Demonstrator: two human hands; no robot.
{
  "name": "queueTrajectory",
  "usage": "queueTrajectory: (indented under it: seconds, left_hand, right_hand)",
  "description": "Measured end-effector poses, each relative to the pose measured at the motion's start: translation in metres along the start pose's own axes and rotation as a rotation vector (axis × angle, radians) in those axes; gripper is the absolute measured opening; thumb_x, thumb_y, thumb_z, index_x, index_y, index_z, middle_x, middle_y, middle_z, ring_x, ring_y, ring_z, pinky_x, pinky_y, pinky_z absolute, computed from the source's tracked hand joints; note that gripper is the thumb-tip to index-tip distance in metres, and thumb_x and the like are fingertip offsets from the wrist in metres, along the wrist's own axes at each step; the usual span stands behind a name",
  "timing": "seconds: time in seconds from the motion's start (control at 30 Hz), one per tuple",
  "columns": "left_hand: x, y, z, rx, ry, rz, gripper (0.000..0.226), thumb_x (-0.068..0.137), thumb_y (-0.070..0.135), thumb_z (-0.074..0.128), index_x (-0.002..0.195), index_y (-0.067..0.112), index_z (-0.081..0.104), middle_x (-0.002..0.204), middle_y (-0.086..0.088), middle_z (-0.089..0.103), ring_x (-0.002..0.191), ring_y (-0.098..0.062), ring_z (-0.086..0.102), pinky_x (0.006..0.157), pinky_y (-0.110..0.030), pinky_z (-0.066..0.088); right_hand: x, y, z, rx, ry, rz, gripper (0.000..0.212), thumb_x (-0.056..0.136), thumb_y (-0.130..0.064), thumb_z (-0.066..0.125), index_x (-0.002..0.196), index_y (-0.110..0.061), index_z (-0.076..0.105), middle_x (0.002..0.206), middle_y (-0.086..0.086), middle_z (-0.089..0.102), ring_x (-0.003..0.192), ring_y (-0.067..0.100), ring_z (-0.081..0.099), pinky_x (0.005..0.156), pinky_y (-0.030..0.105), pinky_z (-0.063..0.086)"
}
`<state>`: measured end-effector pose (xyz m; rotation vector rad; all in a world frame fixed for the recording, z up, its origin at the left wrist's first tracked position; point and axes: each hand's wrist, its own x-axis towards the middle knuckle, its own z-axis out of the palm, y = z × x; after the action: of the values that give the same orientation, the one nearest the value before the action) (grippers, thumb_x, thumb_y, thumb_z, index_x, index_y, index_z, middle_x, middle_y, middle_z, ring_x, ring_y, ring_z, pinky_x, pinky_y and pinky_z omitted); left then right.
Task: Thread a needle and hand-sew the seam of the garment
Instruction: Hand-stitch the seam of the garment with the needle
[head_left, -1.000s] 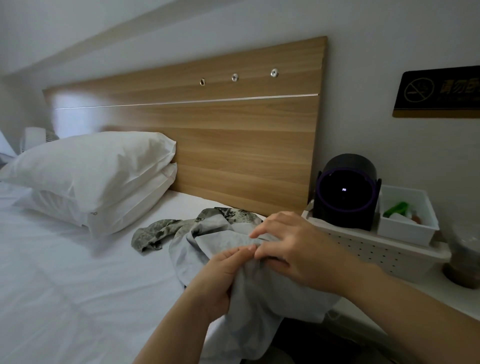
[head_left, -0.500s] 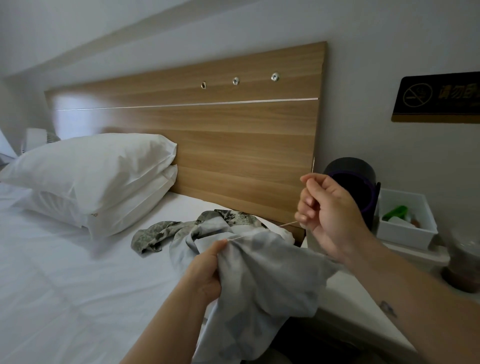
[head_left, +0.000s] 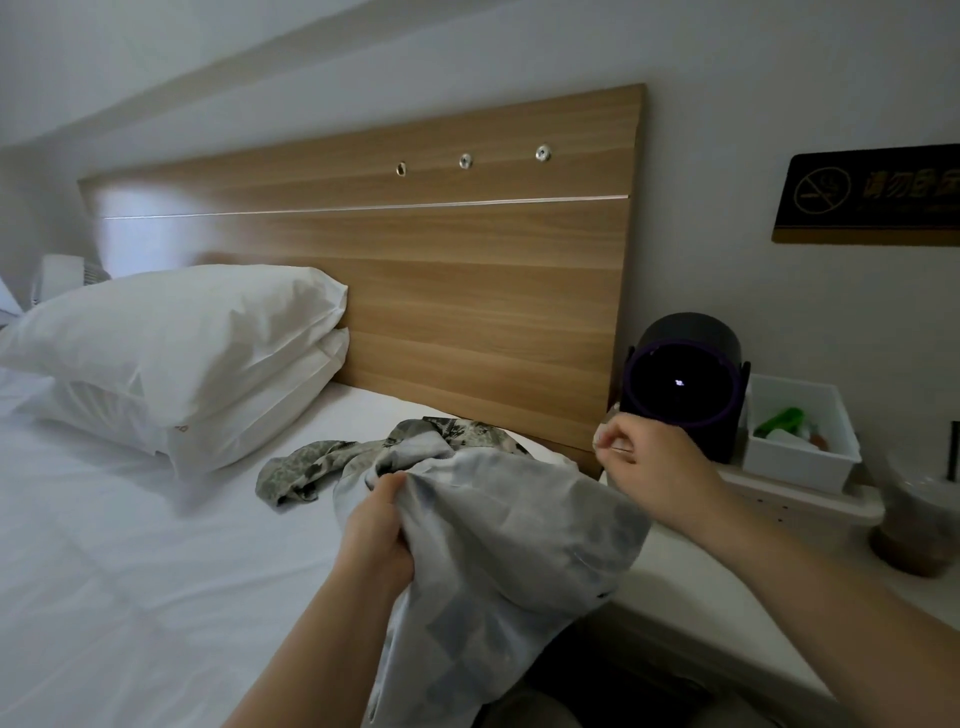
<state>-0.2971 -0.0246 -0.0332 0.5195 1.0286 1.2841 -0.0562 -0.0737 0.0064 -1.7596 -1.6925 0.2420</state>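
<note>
1. Left hand (head_left: 382, 525), lower centre of frame: fist curled tight round a bunched fold of the grey garment (head_left: 498, 535). Garment hangs from that grip to the bottom edge. Its patterned end (head_left: 311, 462) lies on the bed (head_left: 130, 571), just left of centre.
2. Right hand (head_left: 649, 462), right of centre, held clear of the cloth, fingertips (head_left: 605, 441) pinched closed. What they pinch is too thin to see; judged to be the needle. Thread not visible either.
3. Step, judged: mid-stitch, drawing thread through the seam. The seam itself can't be made out.
4. Risk: pulling too hard against the left grip could pucker the fabric, snap the thread or slip it out of the eye.
5. Risk: slack thread may loop and knot. Bunched folds may get caught, stitching two layers together.
6. Risk: needle slips from the pinch and gets lost in the white bedding or the dark gap beside the side table (head_left: 701, 582), lower right.
7. Risk: right hand sits just in front of the black round device (head_left: 680, 384), with the white bin (head_left: 802, 457) and cup (head_left: 914, 535) toward the right edge. A wide arm swing could knock them.
8. Risk: left thumb is close to the fold, so a prick is likely if the cloth isn't flattened first.
</note>
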Motion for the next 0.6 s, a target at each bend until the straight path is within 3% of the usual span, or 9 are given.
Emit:
queueTrajectory:
  seconds: [0.1,0.17,0.23,0.33,0.47,0.6]
  left_hand:
    - [-0.011,-0.006,0.008,0.109,0.013,0.131,0.011,0.088,0.008,0.054,0.088,0.008,0.065,0.094,-0.017,0.058,0.088,-0.027,0.054,0.077,-0.04,0.044]
    - [-0.019,-0.01,0.012,0.162,-0.017,0.172,0.013,0.088,0.009,0.056,0.078,0.009,0.064,0.084,-0.016,0.057,0.078,-0.026,0.055,0.069,-0.037,0.045]
    - [-0.027,-0.013,0.015,0.181,-0.064,0.167,0.011,0.089,0.01,0.057,0.086,0.003,0.065,0.081,-0.019,0.062,0.072,-0.025,0.059,0.061,-0.032,0.049]
    - [-0.035,-0.014,0.016,0.195,-0.093,0.174,0.01,0.091,0.012,0.058,0.089,0.004,0.063,0.083,-0.02,0.063,0.077,-0.026,0.059,0.064,-0.034,0.05]
    - [-0.034,-0.012,0.013,0.178,-0.098,0.178,0.01,0.092,0.011,0.058,0.083,0.007,0.061,0.075,-0.016,0.062,0.069,-0.023,0.059,0.063,-0.034,0.049]
    - [-0.024,-0.013,0.011,0.156,-0.086,0.165,0.011,0.092,0.013,0.058,0.094,0.003,0.062,0.083,-0.018,0.062,0.078,-0.026,0.057,0.066,-0.034,0.046]
  right_hand:
    - [-0.007,-0.039,0.011,0.247,-0.06,-0.143,0.007,0.087,-0.023,0.066,0.084,-0.029,0.065,0.054,-0.025,0.055,0.05,-0.005,0.049,0.051,0.008,0.039]
    - [-0.011,-0.055,0.027,0.304,-0.146,-0.185,0.006,0.084,-0.027,0.07,0.09,-0.028,0.068,0.051,-0.025,0.054,0.046,-0.006,0.047,0.047,0.006,0.035]
    - [-0.012,-0.063,0.042,0.285,-0.161,-0.194,0.016,0.082,-0.03,0.072,0.096,-0.024,0.07,0.069,-0.02,0.061,0.064,-0.01,0.056,0.06,0.007,0.042]
    - [-0.009,-0.065,0.051,0.303,-0.133,-0.152,0.012,0.082,-0.027,0.072,0.091,-0.019,0.07,0.086,-0.007,0.068,0.083,0.003,0.061,0.075,0.016,0.048]
    - [-0.008,-0.066,0.047,0.377,-0.158,-0.161,0.009,0.081,-0.019,0.074,0.077,-0.017,0.067,0.068,-0.016,0.057,0.061,-0.012,0.053,0.059,0.003,0.038]
    - [-0.006,-0.067,0.028,0.555,-0.199,-0.117,0.011,0.081,-0.018,0.074,0.074,-0.015,0.066,0.053,-0.009,0.042,0.043,0.001,0.034,0.046,0.01,0.028]
